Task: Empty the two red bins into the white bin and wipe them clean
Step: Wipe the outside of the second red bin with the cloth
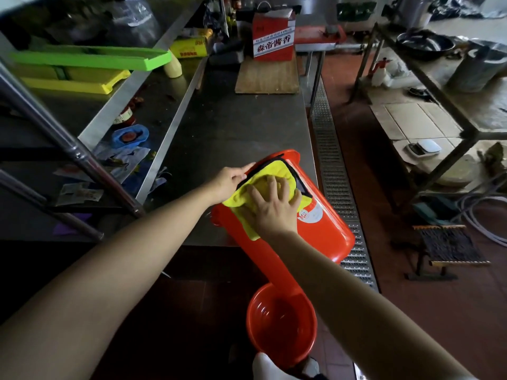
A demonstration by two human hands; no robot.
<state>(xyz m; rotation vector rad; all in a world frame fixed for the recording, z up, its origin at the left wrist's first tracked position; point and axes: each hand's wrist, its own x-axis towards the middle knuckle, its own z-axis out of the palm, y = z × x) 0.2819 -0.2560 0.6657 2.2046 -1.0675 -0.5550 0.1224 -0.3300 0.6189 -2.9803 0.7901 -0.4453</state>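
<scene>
Right hand (271, 207) flat on cloth (263, 185); left hand (227, 182) grips bin (315, 231).

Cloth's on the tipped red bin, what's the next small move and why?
Probably slide the right hand with the yellow cloth further along the red bin: the hand presses the cloth flat on its side, and the left hand holds the rim, steadying the bin on the table edge.

Left hand (229, 180) fingers curled, gripping; right hand (271, 207) flat, fingers spread.
</scene>
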